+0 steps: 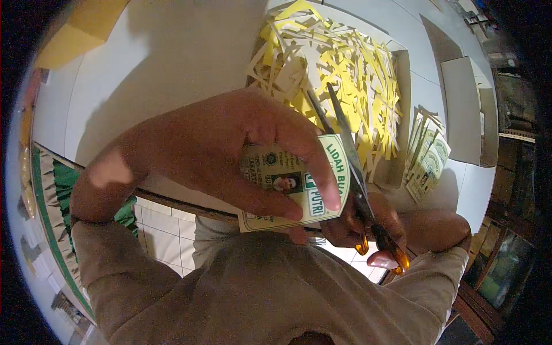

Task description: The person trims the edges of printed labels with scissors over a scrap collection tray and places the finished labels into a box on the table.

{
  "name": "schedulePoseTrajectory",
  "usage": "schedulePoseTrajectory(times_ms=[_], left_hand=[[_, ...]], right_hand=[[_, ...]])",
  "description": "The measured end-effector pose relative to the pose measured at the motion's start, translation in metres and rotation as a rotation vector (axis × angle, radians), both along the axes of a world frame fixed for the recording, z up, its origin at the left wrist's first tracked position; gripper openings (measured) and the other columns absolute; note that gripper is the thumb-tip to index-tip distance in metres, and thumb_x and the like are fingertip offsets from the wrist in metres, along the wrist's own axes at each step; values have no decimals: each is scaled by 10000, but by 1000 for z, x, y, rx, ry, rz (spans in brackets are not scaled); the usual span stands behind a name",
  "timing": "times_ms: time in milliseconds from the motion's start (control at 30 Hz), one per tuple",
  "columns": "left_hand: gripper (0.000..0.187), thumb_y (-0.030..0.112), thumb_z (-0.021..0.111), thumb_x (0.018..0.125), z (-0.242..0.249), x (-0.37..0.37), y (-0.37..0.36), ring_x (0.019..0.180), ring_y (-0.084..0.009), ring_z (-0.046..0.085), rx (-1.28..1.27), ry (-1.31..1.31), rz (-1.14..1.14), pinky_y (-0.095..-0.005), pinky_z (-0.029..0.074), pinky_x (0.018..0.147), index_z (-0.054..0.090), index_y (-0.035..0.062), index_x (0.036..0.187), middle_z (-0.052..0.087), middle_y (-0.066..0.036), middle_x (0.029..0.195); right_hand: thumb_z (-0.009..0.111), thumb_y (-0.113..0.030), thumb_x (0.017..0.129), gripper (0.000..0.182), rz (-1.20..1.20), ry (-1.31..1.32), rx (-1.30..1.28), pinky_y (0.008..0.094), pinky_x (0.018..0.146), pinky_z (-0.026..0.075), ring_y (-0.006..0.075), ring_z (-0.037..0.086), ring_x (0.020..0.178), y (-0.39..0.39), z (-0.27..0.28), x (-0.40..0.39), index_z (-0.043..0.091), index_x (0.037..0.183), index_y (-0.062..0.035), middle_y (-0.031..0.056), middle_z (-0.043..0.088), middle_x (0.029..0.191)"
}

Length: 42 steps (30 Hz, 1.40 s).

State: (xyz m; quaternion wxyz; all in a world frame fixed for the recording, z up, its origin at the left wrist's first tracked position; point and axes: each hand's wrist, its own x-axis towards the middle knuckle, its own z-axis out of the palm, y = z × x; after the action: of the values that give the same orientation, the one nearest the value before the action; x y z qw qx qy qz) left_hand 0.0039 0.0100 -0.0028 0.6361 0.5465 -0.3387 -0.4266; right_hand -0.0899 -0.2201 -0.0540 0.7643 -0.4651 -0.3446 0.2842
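Observation:
My left hand point(253, 144) grips a printed label point(328, 194) with green lettering, fingers over its face and the thumb along its lower part. In my right hand point(368, 230) is a pair of scissors point(357, 172) with amber handles. Their blades are parted and point up and away, beside the label's curved right edge. Part of the label is hidden under my left fingers. Past the blade tips lies a heap of yellow and white paper offcuts point(351, 75).
The offcuts sit in a shallow box point(403, 77). Right of it lies a fanned pile of similar labels point(426, 158). An open carton point(463, 109) stands at the far right of the white table point(172, 52). A yellow sheet point(80, 31) is at the upper left.

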Motion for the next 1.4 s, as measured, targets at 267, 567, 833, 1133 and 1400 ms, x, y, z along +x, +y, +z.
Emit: schedulePoseTrajectory(times_ms=[267, 567, 833, 1133, 1400], left_hand=[[233, 244, 690, 720, 1, 4, 0, 776, -234, 605, 33, -13, -26, -322, 459, 707, 659, 46, 839, 634, -101, 820], [225, 235, 697, 694, 0, 3, 0, 752, -233, 605, 25, 22, 4, -314, 458, 678, 668, 56, 826, 629, -106, 824], [248, 251, 716, 673, 5, 7, 3, 755, -220, 596, 122, 47, -50, -305, 460, 680, 672, 68, 835, 625, -101, 853], [274, 276, 715, 667, 6, 10, 4, 780, -219, 595, 112, 118, -86, -310, 457, 717, 676, 76, 850, 625, -101, 856], [273, 265, 725, 672, 1, 26, 8, 778, -194, 598, 149, -5, -192, -301, 459, 717, 670, 75, 860, 636, -70, 836]], right_hand=[[632, -169, 673, 333, 12, 157, -106, 262, 571, 316, 145, 374, 633, -2, 8, -3, 355, 820, -56, 29, 400, 734], [620, -121, 669, 316, 73, 147, -18, 262, 561, 305, 133, 360, 618, -1, -5, -5, 352, 825, -59, 24, 383, 716], [616, -110, 687, 306, 97, 173, -46, 266, 551, 290, 134, 358, 596, 0, 4, 3, 345, 822, -64, 21, 379, 696], [610, -116, 722, 292, 63, 119, 12, 281, 546, 287, 148, 358, 589, 4, 5, 3, 330, 791, -78, 20, 374, 688], [582, -116, 751, 243, 121, 189, -69, 287, 545, 297, 152, 367, 591, -1, 12, 9, 347, 778, -60, 28, 382, 688]])
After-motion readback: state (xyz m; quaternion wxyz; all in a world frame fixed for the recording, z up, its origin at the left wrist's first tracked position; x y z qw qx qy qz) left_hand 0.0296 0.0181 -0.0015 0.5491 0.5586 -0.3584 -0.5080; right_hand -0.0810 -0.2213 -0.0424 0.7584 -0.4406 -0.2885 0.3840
